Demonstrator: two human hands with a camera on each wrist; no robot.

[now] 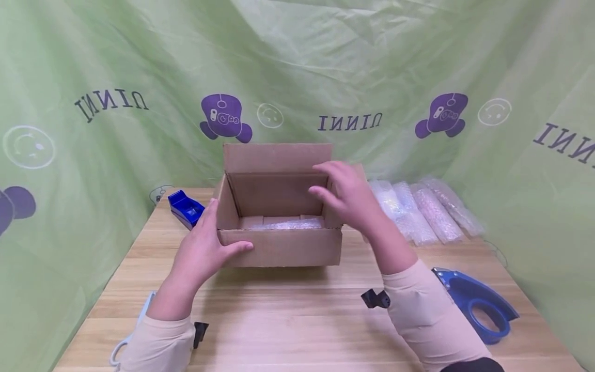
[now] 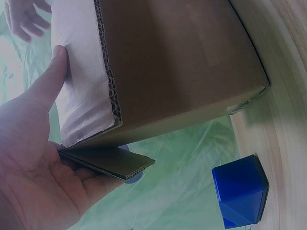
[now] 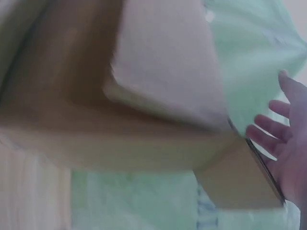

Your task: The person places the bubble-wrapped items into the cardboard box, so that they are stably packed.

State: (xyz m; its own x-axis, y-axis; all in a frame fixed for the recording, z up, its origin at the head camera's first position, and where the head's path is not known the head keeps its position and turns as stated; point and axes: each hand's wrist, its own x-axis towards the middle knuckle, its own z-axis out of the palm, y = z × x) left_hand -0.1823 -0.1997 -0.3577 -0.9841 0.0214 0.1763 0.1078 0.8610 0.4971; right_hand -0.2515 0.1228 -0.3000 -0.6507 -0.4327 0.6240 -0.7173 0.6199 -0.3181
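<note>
An uncovered cardboard box (image 1: 279, 248) stands on the table, its back flap raised and its front flap folded outward. Clear bubble wrap (image 1: 293, 224) shows inside. My left hand (image 1: 200, 248) grips the near left corner, thumb over the front flap (image 2: 86, 72) and fingers behind the side flap (image 2: 110, 163). Above the box's right side, my right hand (image 1: 346, 194) has its fingers spread and holds nothing. In the right wrist view that hand (image 3: 288, 139) is beside the right side flap (image 3: 240, 177); whether it touches it I cannot tell.
A small blue tape dispenser (image 1: 186, 207) lies behind the box to the left. Several bubble-wrapped packages (image 1: 437, 212) lie at the back right. A larger blue tape dispenser (image 1: 479, 305) is by the right sleeve. Light-blue scissors (image 1: 122, 347) are partly under the left sleeve. A green curtain (image 1: 297, 62) surrounds the table.
</note>
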